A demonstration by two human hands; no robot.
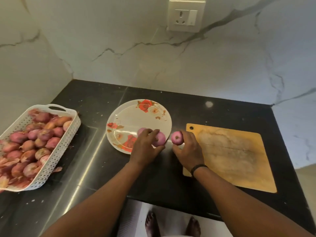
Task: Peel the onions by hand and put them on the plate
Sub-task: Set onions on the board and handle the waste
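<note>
Over the floral plate's (136,115) near rim, left grip (145,147) curled round a peeled onion (160,138), another peeled onion (141,131) beside it, right grip (188,149) grasping a third onion (177,138) just off the plate, basket (56,147) of unpeeled onions (30,142) left on the table (171,177).

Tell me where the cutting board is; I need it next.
The cutting board lies on the black counter at right, beside the right hand and right of the plate.

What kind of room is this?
Most likely a home kitchen: a dark stone counter against marble-look walls, a cutting board, a flowered plate, and a basket of onions.
</note>
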